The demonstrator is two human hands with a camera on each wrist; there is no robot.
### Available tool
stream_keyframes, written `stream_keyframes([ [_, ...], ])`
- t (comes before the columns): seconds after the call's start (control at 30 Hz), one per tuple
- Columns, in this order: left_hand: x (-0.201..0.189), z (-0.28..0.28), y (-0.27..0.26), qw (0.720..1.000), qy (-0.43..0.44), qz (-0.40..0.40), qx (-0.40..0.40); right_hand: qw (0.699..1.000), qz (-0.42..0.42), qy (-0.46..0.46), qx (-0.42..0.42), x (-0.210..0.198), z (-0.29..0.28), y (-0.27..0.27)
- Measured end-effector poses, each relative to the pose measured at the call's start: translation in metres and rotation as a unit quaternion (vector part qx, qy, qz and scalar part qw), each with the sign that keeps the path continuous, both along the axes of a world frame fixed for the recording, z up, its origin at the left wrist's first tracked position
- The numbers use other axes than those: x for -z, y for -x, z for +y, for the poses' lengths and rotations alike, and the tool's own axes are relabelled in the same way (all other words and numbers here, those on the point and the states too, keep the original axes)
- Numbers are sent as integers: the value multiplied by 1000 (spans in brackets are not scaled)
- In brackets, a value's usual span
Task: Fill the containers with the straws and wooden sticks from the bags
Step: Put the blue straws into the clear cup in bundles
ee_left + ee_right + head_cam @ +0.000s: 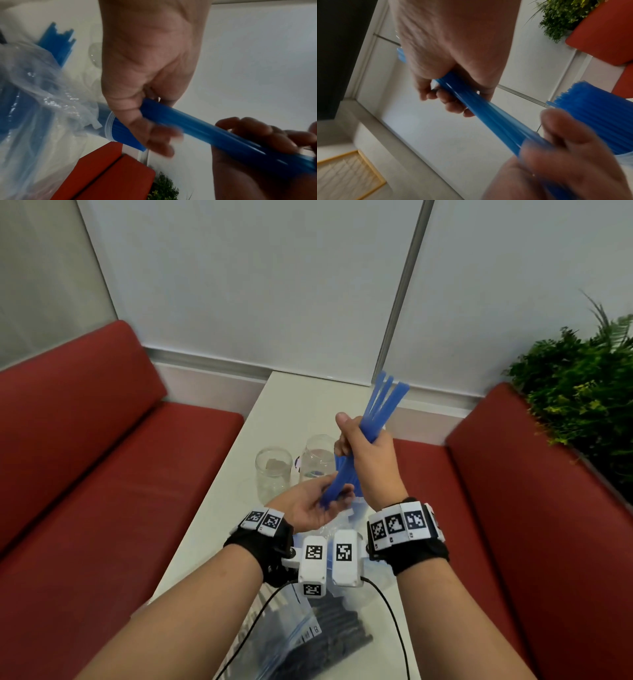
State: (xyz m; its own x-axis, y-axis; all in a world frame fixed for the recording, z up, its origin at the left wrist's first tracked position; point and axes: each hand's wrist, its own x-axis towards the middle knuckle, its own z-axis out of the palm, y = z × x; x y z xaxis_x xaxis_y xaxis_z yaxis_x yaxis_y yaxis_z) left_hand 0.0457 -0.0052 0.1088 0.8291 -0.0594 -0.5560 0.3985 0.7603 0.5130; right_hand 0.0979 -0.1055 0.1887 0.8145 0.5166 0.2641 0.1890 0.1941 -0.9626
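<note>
Both hands hold one bundle of blue straws (383, 402) above the white table (291, 405). My right hand (356, 440) grips it round the middle, and the top ends fan out up and to the right. My left hand (329, 501), palm up, closes its fingers and thumb round the lower ends. The wrist views show the same double grip on the straws (205, 128) (488, 119). Two clear jars (274, 470) (318, 457) stand just beyond the hands. Under the hands lies a clear bag (42, 94) with more blue straws in it.
A zip bag of dark straws (339, 631) lies near the table's front edge under my wrists. Red benches (102, 474) (531, 491) flank the narrow table. A green plant (582, 378) stands behind the right bench, and a wall closes off the far end.
</note>
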Motion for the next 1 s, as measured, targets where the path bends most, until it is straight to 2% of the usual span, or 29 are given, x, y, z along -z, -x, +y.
stream_keyframes([
  [0.07,8,-2,3,999,-38,15,-8,999,13,40,23,13,4,3],
  [0.13,18,-3,3,997,-60,32,-25,997,11,73,12,25,3,2],
  [0.2,26,1,2,995,-81,41,-47,991,-15,130,-29,27,-1,-8],
  [0.3,33,16,-5,988,-130,44,-72,964,-40,244,-96,15,-15,-35],
  [0.4,39,29,-15,979,-187,38,-75,939,-29,308,-148,4,-28,-61],
  [0.47,47,34,-21,967,-245,44,-59,942,-16,305,-137,4,-32,-74],
  [0.53,63,40,-25,942,-329,58,-36,943,-17,319,-99,8,-32,-87],
  [0.57,72,44,-26,919,-388,63,-20,939,-19,334,-81,11,-32,-93],
  [0.6,82,48,-25,884,-462,66,3,933,-21,353,-63,14,-32,-99],
  [0.67,102,58,-24,781,-614,55,98,922,-26,386,-30,19,-33,-110],
  [0.73,121,64,-25,674,-699,27,238,918,-34,396,-7,22,-31,-121],
  [0.8,138,63,-28,581,-735,0,351,913,-51,404,4,27,-25,-128],
  [0.9,155,56,-32,455,-773,-7,442,904,-56,424,5,40,-15,-130],
  [0.93,160,54,-32,423,-782,-2,457,902,-58,429,-1,46,-11,-130],
  [1.0,167,52,-32,377,-795,12,475,897,-69,435,-15,60,-6,-130],
])
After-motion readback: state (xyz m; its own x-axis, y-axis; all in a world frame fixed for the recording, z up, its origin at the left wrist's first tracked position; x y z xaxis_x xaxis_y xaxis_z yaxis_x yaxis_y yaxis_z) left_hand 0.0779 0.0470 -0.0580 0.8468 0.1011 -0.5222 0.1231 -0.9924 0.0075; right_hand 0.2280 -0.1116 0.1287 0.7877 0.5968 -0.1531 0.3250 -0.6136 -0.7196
